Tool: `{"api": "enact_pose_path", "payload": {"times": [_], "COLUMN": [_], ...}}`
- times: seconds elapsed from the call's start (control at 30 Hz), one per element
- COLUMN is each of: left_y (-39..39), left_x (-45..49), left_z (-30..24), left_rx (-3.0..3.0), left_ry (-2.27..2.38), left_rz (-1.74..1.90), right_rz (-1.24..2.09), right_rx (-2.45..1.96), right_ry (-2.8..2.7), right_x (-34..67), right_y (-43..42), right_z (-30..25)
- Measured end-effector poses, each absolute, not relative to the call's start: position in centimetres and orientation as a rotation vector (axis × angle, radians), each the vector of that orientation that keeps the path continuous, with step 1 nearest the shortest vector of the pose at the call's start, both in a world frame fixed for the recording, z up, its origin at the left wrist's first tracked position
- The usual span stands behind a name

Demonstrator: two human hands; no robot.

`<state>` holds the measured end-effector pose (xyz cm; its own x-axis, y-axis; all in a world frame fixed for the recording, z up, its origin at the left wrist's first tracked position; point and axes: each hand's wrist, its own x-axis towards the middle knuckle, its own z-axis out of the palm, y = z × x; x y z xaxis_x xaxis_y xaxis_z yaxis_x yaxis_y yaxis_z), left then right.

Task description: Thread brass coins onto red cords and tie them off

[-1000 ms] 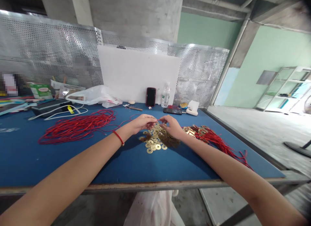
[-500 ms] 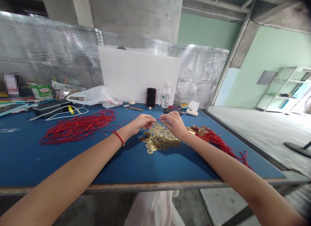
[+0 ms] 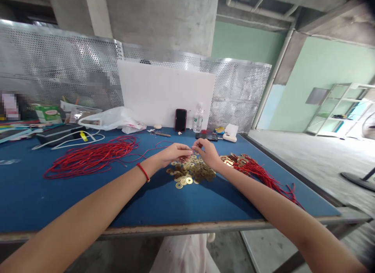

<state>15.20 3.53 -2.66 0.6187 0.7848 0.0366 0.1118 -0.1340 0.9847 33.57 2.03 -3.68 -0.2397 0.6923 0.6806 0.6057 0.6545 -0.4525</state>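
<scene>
Over a pile of brass coins (image 3: 190, 173) with holes in the middle, my two hands meet with their fingertips close together. My left hand (image 3: 175, 154) is closed in a pinch on a thin red cord (image 3: 150, 150), which runs in from the left. My right hand (image 3: 207, 152) has its thumb and forefinger curled together right beside the left fingertips. What lies between the right fingers is too small to make out. A red cord bracelet circles my left wrist.
Loose red cord (image 3: 93, 156) lies in a heap on the left of the blue tabletop (image 3: 140, 210). To the right are coins strung on red cords (image 3: 260, 173). Along the back stand a phone (image 3: 181, 120), a water bottle (image 3: 198, 118) and a white plastic bag (image 3: 117, 118).
My hands have drawn closer together. The short stretch of red cord that showed between them is now hidden. The view has shifted slightly.
</scene>
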Motion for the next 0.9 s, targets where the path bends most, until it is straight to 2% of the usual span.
{"api": "enact_pose_path", "payload": {"times": [0.13,0.6,0.9], "left_y": [3.9,3.5,2.8], "left_x": [15.2,15.6,16.5], "left_z": [-2.9,-2.9,-3.0], "left_rx": [1.617,1.689,1.939], "left_ry": [0.764,0.864,0.953], "left_rz": [0.772,1.023,1.267], "right_rz": [0.48,0.925,0.873], "right_rx": [-0.94,-0.872,-0.939], "right_ry": [-1.86,-1.536,-1.549], "right_x": [33.1,31.9,32.0], "right_y": [2.3,1.3,1.6], "right_z": [-4.0,-4.2,-4.3]}}
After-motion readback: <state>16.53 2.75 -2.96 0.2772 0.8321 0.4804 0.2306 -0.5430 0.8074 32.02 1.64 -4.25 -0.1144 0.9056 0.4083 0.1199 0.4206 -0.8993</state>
